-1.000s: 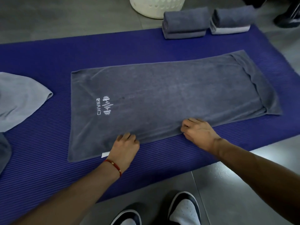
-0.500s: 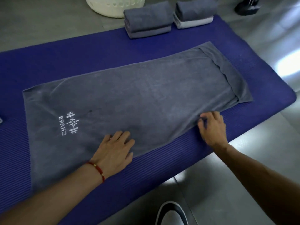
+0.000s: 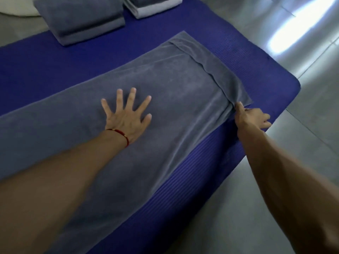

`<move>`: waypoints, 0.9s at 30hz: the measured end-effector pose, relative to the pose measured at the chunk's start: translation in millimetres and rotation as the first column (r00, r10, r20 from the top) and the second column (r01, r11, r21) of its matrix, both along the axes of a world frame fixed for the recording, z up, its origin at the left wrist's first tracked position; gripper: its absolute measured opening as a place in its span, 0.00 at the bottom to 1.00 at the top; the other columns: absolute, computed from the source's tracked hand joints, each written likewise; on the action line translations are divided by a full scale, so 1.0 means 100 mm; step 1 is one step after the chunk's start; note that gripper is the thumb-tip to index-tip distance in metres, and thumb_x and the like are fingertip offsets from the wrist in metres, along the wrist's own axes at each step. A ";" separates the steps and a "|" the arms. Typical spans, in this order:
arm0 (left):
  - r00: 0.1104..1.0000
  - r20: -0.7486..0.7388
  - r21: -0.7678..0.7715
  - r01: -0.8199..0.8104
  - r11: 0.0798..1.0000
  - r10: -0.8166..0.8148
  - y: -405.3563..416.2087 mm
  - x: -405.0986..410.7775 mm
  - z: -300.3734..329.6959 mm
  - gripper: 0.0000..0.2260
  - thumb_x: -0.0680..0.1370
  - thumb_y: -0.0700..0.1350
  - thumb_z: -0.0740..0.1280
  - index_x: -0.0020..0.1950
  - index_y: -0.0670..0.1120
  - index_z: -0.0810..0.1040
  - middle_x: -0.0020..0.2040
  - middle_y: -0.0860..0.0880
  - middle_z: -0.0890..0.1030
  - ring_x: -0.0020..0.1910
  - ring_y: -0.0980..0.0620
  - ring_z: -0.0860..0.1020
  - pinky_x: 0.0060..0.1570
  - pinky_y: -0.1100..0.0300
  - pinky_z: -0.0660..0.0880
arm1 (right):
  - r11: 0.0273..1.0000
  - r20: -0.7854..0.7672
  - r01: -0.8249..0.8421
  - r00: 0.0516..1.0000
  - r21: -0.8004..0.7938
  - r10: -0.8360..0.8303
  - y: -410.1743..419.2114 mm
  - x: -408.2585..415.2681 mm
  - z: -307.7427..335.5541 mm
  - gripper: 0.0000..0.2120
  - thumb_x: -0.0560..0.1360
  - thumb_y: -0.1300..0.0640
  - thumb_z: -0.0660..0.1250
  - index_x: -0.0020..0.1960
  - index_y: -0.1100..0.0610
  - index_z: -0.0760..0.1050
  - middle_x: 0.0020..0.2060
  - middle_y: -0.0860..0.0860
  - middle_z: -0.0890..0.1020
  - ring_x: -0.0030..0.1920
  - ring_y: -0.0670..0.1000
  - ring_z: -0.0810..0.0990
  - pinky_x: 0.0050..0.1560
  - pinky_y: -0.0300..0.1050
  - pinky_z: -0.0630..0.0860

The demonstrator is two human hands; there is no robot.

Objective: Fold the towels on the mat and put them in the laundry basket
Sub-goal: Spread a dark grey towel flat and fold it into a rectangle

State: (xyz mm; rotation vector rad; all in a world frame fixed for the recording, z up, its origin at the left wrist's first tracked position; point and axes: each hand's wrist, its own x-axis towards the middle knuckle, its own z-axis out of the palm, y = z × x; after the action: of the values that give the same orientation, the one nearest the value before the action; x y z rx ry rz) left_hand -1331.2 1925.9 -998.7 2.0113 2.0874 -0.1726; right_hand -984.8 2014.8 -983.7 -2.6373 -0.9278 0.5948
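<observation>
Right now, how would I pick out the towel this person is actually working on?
Find the blue mat on the grey floor. One grey towel lies spread flat along it, the left hand pressed open on its middle and the right hand pinching its near corner. The other towels at the mat's far edge are folded into thick stacks; this one is spread out.

Grey tiled floor (image 3: 238,208) along the right side and lower right, smooth and faintly glossy. Thin grout lines (image 3: 311,121) across the tiles. Bright white streak of glare (image 3: 297,24) slanting towards the far right corner. Thin red cord bracelet (image 3: 122,135) with small gold-coloured beads, left of centre, around a wrist.
</observation>
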 end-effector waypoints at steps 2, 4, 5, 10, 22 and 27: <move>0.999 0.010 0.018 -0.050 0.999 0.050 0.11 -0.03 -0.10 0.28 0.81 0.68 0.40 0.80 0.67 0.37 0.83 0.52 0.37 0.81 0.38 0.36 0.71 0.23 0.41 | 1.000 -0.019 0.007 1.000 0.008 -0.006 0.07 0.05 -0.01 0.22 0.77 0.36 0.67 0.53 0.54 0.80 0.72 0.56 0.66 0.72 0.63 0.61 0.71 0.62 0.63; 0.998 -0.012 0.075 -0.059 0.995 0.060 0.10 -0.06 -0.18 0.28 0.80 0.69 0.39 0.80 0.67 0.37 0.84 0.52 0.40 0.81 0.37 0.38 0.70 0.22 0.42 | 0.998 -0.089 0.014 0.996 0.064 -0.008 0.11 0.19 -0.04 0.19 0.72 0.36 0.71 0.39 0.52 0.80 0.66 0.53 0.71 0.70 0.62 0.66 0.69 0.64 0.67; 0.998 -0.021 0.092 -0.054 0.994 0.056 0.09 -0.07 -0.20 0.28 0.80 0.69 0.39 0.80 0.67 0.37 0.84 0.51 0.41 0.81 0.37 0.39 0.70 0.22 0.44 | 0.994 -0.137 0.029 0.991 0.103 -0.015 0.11 0.29 -0.05 0.22 0.66 0.34 0.72 0.36 0.54 0.81 0.61 0.51 0.75 0.67 0.62 0.70 0.66 0.65 0.71; 0.998 -0.013 0.108 -0.059 0.992 0.061 0.10 -0.07 -0.19 0.29 0.80 0.68 0.41 0.80 0.66 0.37 0.84 0.50 0.42 0.81 0.37 0.40 0.70 0.22 0.46 | 0.999 -0.079 0.009 0.997 0.051 -0.004 0.07 0.54 -0.03 0.23 0.63 0.29 0.72 0.38 0.50 0.84 0.55 0.54 0.81 0.61 0.60 0.76 0.66 0.66 0.68; 0.998 -0.032 0.074 -0.055 0.996 0.058 0.10 -0.09 -0.13 0.31 0.79 0.66 0.44 0.82 0.64 0.42 0.84 0.49 0.47 0.82 0.36 0.46 0.70 0.22 0.50 | 0.743 0.320 -0.645 0.676 -0.182 0.665 0.57 -0.57 -0.10 0.36 0.82 0.34 0.43 0.84 0.52 0.45 0.83 0.58 0.43 0.81 0.66 0.40 0.75 0.76 0.40; 0.996 0.013 0.060 -0.085 0.995 0.085 0.11 -0.11 -0.09 0.32 0.79 0.63 0.46 0.83 0.58 0.49 0.84 0.51 0.51 0.82 0.39 0.49 0.71 0.24 0.50 | 0.360 0.284 -0.931 0.330 -0.059 0.900 1.46 -1.47 0.15 0.24 0.86 0.44 0.51 0.81 0.49 0.60 0.81 0.52 0.60 0.81 0.58 0.57 0.77 0.69 0.53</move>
State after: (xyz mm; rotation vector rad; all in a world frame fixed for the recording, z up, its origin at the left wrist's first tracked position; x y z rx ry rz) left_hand -1342.1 1936.9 -1008.1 1.9472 2.1917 -0.0847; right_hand -1131.6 2160.5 -968.3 -1.8200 -2.5207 0.3285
